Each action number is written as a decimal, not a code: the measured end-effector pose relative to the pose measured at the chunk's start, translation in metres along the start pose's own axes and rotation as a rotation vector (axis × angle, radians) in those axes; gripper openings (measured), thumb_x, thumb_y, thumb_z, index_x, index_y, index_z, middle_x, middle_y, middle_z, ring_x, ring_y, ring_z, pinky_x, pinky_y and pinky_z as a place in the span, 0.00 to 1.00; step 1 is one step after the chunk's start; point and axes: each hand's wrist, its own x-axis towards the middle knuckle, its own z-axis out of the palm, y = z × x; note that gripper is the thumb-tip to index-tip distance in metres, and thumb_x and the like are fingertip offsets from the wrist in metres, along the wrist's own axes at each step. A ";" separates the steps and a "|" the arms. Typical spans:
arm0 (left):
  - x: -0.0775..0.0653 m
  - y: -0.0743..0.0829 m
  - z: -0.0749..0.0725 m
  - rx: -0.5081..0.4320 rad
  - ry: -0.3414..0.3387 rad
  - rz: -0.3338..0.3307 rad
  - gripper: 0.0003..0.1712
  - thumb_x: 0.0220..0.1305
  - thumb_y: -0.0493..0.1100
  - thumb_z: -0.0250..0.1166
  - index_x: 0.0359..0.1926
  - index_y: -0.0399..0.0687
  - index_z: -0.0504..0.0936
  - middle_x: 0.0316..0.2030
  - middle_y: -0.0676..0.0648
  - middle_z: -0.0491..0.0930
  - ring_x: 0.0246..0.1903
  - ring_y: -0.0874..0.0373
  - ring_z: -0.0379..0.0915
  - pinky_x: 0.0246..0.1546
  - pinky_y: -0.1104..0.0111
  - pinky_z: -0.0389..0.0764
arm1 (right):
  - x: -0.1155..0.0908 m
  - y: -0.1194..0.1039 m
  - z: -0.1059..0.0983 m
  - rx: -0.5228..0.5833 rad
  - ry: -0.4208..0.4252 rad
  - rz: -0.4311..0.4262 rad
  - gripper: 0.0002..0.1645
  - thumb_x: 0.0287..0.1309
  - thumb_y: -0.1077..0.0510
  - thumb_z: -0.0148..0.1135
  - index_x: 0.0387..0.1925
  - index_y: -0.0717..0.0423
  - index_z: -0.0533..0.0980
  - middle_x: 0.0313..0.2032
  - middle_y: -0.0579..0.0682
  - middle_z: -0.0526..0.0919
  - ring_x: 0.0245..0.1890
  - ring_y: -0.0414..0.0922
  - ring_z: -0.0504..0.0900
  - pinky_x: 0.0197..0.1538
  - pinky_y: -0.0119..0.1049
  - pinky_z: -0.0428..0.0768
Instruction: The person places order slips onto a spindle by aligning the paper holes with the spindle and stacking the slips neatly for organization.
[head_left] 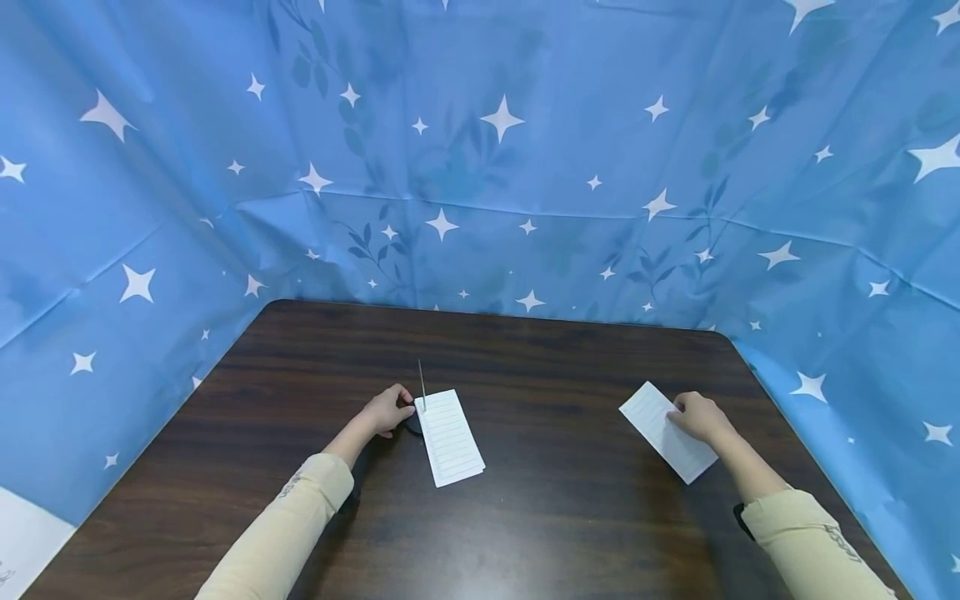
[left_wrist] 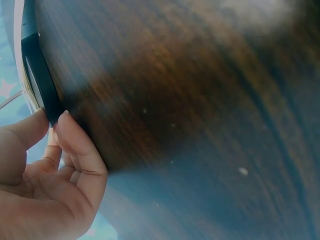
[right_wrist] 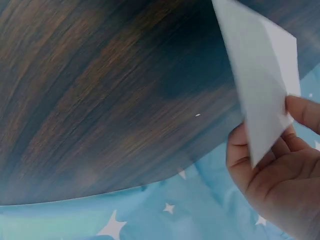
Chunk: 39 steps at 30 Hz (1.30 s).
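A bill spike has a black round base (head_left: 412, 426) and a thin metal rod (head_left: 422, 377) that stands up from the table. Lined white paper slips (head_left: 452, 440) are stuck on the rod and lie over part of the base, hiding it. My left hand (head_left: 386, 410) pinches the edge of that base between thumb and fingers; the dark rim (left_wrist: 44, 82) shows close up in the left wrist view. Far to the right, my right hand (head_left: 702, 417) holds a single lined slip (head_left: 651, 414) above the table, gripping its side. In the right wrist view this slip (right_wrist: 260, 75) looks slightly bent.
The dark wood table (head_left: 555, 517) has rounded far corners. A blue curtain (head_left: 570, 158) with white stars hangs behind it and along both sides. Something white (head_left: 26, 546) shows beyond the table's left edge.
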 end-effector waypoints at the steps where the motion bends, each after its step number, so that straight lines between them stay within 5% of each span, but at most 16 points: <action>1: 0.000 0.000 0.001 -0.002 0.002 -0.003 0.10 0.69 0.38 0.54 0.47 0.36 0.68 0.36 0.39 0.71 0.27 0.53 0.68 0.29 0.61 0.81 | -0.001 -0.001 0.001 0.014 0.009 -0.009 0.11 0.59 0.65 0.53 0.27 0.72 0.71 0.21 0.55 0.70 0.23 0.46 0.68 0.27 0.37 0.66; 9: 0.002 -0.001 0.002 -0.005 0.014 -0.015 0.11 0.68 0.38 0.54 0.48 0.37 0.68 0.28 0.45 0.65 0.21 0.57 0.61 0.28 0.62 0.81 | 0.003 -0.009 0.004 0.097 0.040 -0.064 0.10 0.58 0.64 0.55 0.24 0.67 0.70 0.19 0.50 0.67 0.22 0.44 0.66 0.26 0.34 0.64; 22: 0.002 0.004 -0.002 0.008 0.014 -0.014 0.11 0.69 0.39 0.54 0.48 0.36 0.69 0.42 0.35 0.72 0.34 0.48 0.74 0.30 0.60 0.82 | 0.002 -0.039 -0.001 0.259 0.026 -0.164 0.11 0.62 0.63 0.53 0.29 0.69 0.70 0.17 0.45 0.61 0.20 0.41 0.61 0.26 0.35 0.61; 25: 0.002 0.005 -0.002 0.008 0.022 -0.016 0.11 0.69 0.39 0.54 0.48 0.36 0.69 0.48 0.32 0.72 0.39 0.44 0.75 0.30 0.60 0.82 | 0.001 -0.048 0.000 0.291 0.017 -0.161 0.10 0.63 0.63 0.52 0.29 0.68 0.70 0.17 0.45 0.59 0.19 0.41 0.59 0.25 0.34 0.61; 39: 0.004 -0.003 0.002 0.012 0.019 -0.014 0.11 0.69 0.39 0.54 0.47 0.38 0.69 0.45 0.34 0.72 0.36 0.47 0.74 0.29 0.62 0.81 | 0.001 -0.083 0.013 0.433 -0.016 -0.108 0.10 0.64 0.62 0.52 0.33 0.69 0.71 0.19 0.48 0.67 0.22 0.42 0.63 0.27 0.35 0.63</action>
